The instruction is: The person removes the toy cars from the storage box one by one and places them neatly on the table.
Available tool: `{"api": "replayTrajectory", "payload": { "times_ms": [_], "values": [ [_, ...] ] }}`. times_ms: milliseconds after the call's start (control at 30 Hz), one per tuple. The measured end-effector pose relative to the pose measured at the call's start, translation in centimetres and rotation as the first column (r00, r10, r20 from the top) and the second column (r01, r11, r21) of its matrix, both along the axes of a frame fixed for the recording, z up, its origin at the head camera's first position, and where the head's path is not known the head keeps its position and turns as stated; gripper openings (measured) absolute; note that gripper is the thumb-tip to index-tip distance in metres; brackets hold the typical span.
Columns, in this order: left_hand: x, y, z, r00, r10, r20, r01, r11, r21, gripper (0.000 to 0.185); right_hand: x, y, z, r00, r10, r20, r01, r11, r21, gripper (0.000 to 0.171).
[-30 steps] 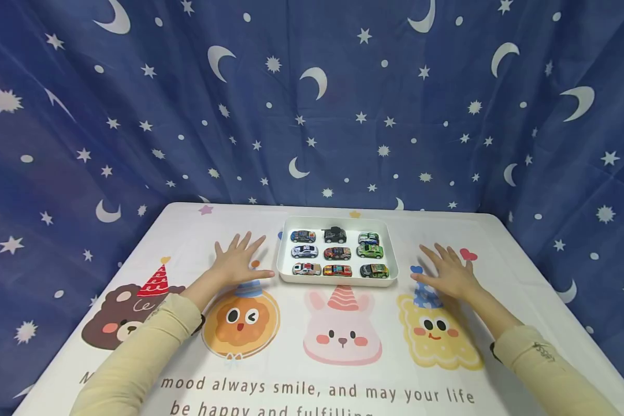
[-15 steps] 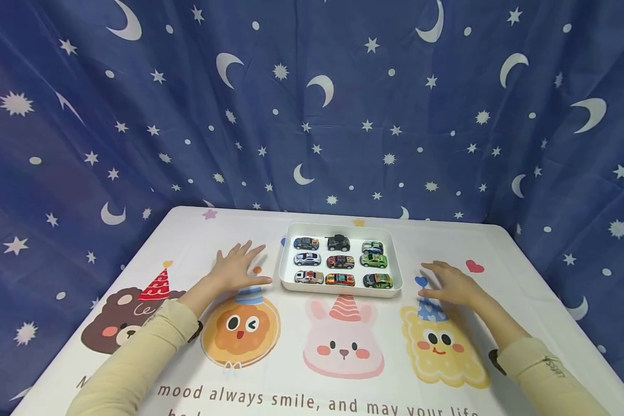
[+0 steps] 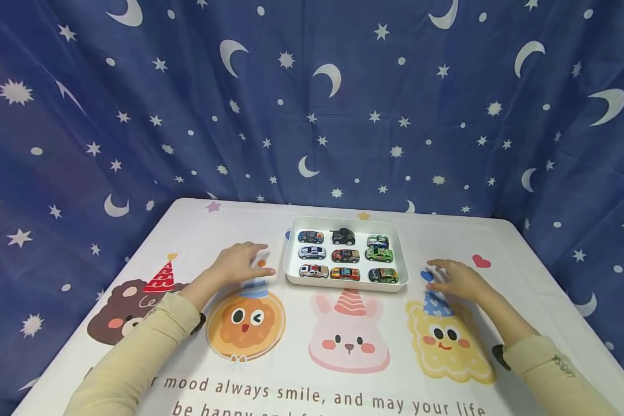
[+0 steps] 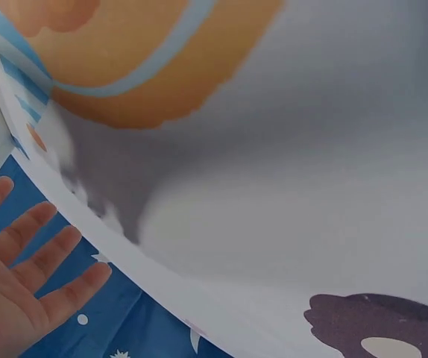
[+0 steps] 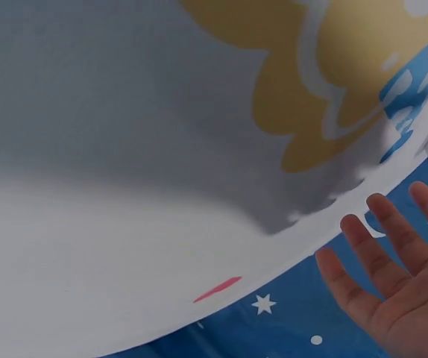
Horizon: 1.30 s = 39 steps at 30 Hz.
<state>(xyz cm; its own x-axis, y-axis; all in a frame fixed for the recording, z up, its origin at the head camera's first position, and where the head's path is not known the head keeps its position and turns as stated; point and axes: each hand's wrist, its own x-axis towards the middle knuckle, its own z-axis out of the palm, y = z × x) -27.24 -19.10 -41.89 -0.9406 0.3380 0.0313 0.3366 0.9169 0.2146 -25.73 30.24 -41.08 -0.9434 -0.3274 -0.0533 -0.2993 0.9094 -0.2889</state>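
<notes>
A shallow white tray (image 3: 296, 277) holds several small toy cars in rows, among them a black tank-like vehicle (image 3: 343, 236), a green car (image 3: 379, 255) and a white car (image 3: 312, 252). To the left of the tray is my left hand (image 3: 234, 264), thumb apart from loosely bent fingers, touching no car. On the other side, my right hand (image 3: 460, 280) hovers apart from the tray in a similar pose. Both palms are bare: the left wrist view shows the left hand (image 4: 20, 280) with fingers apart, and the right wrist view shows the right hand (image 5: 400, 280) likewise.
The table wears a white cloth (image 3: 291, 341) printed with cartoon faces and lettering. Behind its far edge hangs a blue curtain (image 3: 270, 138) with moons and stars. Cream sleeves (image 3: 135, 352) cover both forearms.
The fingers of both hands, widely spread a second ago, have come together and bent. The camera view has shifted slightly. The cars keep their places in the tray.
</notes>
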Motion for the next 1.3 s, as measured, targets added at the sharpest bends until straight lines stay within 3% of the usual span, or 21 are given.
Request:
{"api": "replayTrajectory", "payload": {
  "times_ms": [333,467,833,1100,1300],
  "values": [
    [-0.1,0.3,0.4,0.999,0.023,0.033,-0.024,0.999,0.038,0.065,0.1,0.2,0.6,0.999,0.008,0.037,-0.007,0.999,-0.040,0.050],
    [0.0,0.4,0.7,0.998,0.032,0.061,-0.036,0.997,0.064,0.061,0.4,-0.4,1.2,1.000,0.013,0.014,-0.013,0.998,-0.065,0.047],
    [0.1,0.3,0.7,0.994,0.059,0.095,-0.075,0.982,0.173,0.047,1.2,-3.2,2.6,0.995,0.040,-0.095,-0.040,0.999,0.008,0.045],
    [-0.4,1.4,0.3,0.991,0.090,0.097,-0.116,0.942,0.315,0.043,1.3,-5.1,3.8,0.974,0.113,-0.195,-0.104,0.993,0.057,0.045],
    [-0.7,2.6,0.1,0.981,0.146,0.126,-0.186,0.894,0.408,0.043,0.7,-6.8,4.1,0.956,0.169,-0.241,-0.157,0.985,0.069,0.042]
  ]
}}
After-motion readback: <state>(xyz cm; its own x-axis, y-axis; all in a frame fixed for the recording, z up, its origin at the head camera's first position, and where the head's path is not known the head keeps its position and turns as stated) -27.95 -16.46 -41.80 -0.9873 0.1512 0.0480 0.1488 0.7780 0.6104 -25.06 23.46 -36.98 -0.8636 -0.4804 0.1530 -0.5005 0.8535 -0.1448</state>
